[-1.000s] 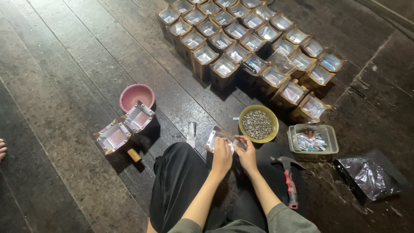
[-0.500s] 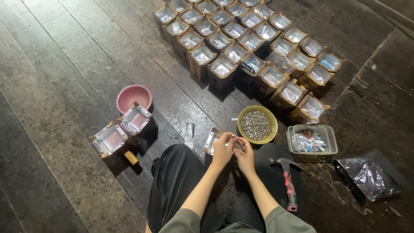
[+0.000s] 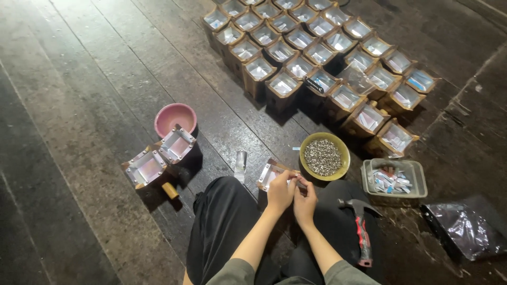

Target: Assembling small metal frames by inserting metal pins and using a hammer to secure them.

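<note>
Beside the yellow bowl (image 3: 324, 157), both hands' fingers (image 3: 289, 182) pinch a small box (image 3: 270, 174) (opening upward, long axis unclear).

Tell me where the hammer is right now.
The hammer lies on the floor at lower right, beside the person's right knee, just below the tray of small packets.

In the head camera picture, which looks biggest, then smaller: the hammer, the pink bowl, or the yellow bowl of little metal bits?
1. hammer, longest, though nearest the camera.
2. yellow bowl and pink bowl look about alike; too close to rank.
</note>
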